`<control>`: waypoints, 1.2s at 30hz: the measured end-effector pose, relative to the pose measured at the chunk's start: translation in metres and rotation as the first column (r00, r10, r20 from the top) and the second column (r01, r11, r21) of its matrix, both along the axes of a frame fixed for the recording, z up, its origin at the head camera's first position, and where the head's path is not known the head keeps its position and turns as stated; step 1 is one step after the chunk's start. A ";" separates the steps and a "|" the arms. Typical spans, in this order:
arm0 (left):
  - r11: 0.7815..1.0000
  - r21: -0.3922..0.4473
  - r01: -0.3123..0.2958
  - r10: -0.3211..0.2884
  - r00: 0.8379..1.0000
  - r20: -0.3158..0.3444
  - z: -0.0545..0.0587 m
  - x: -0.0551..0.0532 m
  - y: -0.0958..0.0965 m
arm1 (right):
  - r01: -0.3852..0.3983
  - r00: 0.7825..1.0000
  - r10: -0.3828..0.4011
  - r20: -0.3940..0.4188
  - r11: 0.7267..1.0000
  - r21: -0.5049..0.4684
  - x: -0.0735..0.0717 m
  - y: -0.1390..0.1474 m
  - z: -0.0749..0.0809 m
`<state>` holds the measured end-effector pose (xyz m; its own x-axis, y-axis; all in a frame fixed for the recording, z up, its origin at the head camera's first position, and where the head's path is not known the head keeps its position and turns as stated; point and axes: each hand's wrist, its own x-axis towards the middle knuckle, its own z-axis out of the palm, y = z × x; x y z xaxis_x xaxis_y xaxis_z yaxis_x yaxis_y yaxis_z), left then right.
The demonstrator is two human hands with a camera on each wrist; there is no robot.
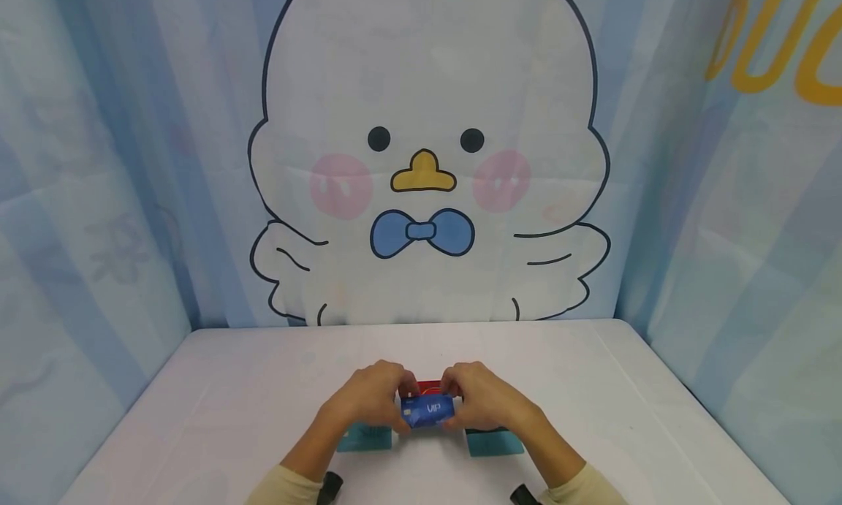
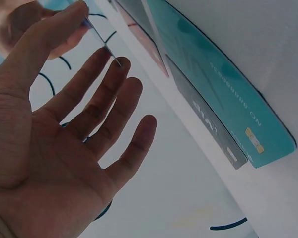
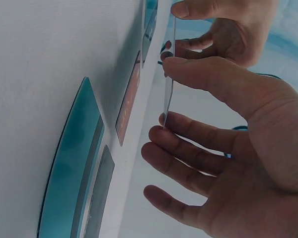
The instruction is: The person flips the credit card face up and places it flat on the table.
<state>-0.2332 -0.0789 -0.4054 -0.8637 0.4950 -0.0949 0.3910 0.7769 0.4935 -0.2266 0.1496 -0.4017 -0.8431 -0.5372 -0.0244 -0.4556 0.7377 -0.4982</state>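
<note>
A blue card marked VIP is held up in front of me with its printed face toward the head camera. My left hand pinches its left end between thumb and fingertips. At the right end my right hand grips it the same way. Both wrist views show the card nearly edge-on, its thin edge between thumb and fingertips. Behind it a red card is partly hidden by the blue one and the hands; the right wrist view shows this red card on the table.
Teal cards lie on the white table, one by the left forearm and another by the right. Grey cards sit beside them. A duck-printed curtain stands behind the table, with more fabric along both sides.
</note>
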 end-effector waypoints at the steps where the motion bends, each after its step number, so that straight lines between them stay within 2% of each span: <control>1: 1.000 -0.009 0.000 0.000 1.000 -0.002 0.000 0.000 0.001 | -0.004 1.000 0.004 0.001 1.000 0.007 0.000 0.000 0.000; 12: 0.993 -0.114 -0.002 0.001 1.000 -0.008 -0.003 0.003 0.007 | 0.034 0.996 -0.040 0.083 0.997 0.074 0.000 -0.004 -0.004; 18: 0.992 -0.124 -0.005 0.006 1.000 0.004 -0.005 0.002 0.009 | 0.042 0.995 -0.050 0.087 0.995 0.095 0.000 -0.005 -0.007; 27: 0.989 -0.151 0.002 -0.004 1.000 -0.018 -0.010 0.002 0.012 | 0.026 0.998 -0.034 0.053 0.989 0.144 -0.002 -0.007 -0.011; 36: 0.986 -0.167 0.002 -0.006 1.000 -0.027 -0.007 0.005 0.015 | 0.030 0.998 -0.037 0.040 0.984 0.173 0.000 -0.009 -0.012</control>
<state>-0.2277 -0.0643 -0.4125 -0.8652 0.4775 -0.1532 0.4056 0.8460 0.3461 -0.2271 0.1403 -0.4141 -0.8566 -0.4934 -0.1511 -0.4101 0.8286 -0.3810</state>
